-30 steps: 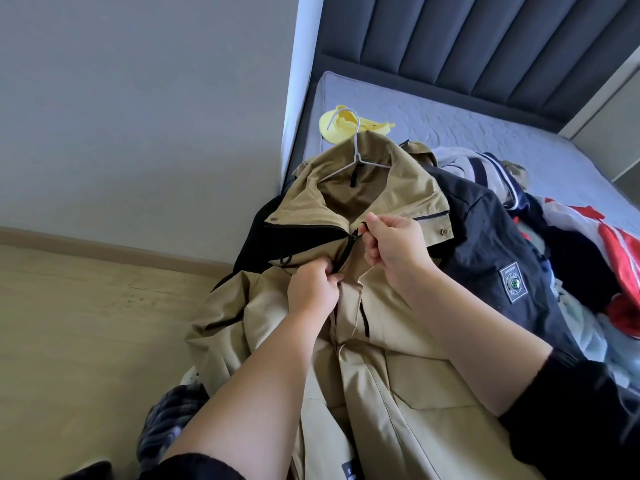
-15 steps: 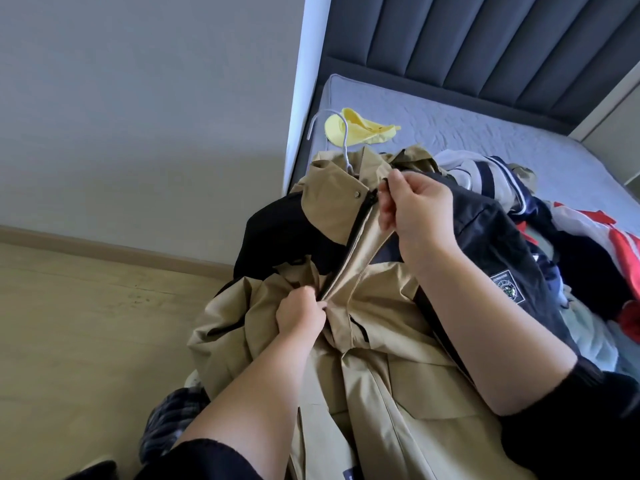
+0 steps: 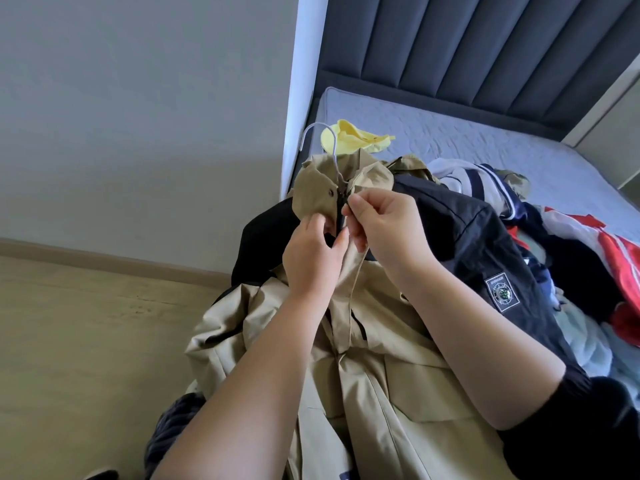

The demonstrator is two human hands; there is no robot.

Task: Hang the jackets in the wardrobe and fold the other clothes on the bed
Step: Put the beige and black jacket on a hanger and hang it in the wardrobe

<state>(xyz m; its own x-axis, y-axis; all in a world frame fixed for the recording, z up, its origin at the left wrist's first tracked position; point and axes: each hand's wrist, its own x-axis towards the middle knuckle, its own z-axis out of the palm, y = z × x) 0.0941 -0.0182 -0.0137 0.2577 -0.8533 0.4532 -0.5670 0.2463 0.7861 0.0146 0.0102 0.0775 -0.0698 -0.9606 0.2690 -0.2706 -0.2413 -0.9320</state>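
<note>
The tan jacket [image 3: 381, 393] has a black zip [image 3: 341, 218]. The hanger [image 3: 320, 131] is pale grey. The dark jacket [image 3: 485, 244] is almost black, and its patch [image 3: 502, 293] has a white edge and green in the middle. The yellow cloth [image 3: 356, 138] lies on the grey-blue bed [image 3: 485, 140]. The headboard [image 3: 485, 46] is dark grey with stripes. Another cloth [image 3: 616, 258] is red and white. The wall [image 3: 138, 116] is light grey. The floor [image 3: 86, 341] is pale wood.

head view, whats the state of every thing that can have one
tan jacket, on a hanger, lying over other clothes
zipper, closed at the collar
hanger, inside the tan jacket, hook poking out
left hand, grips the collar flap
right hand, pinches the zipper
black jacket, unhung, under the tan jacket
yellow garment, crumpled on the mattress
clothes pile, unfolded
</note>
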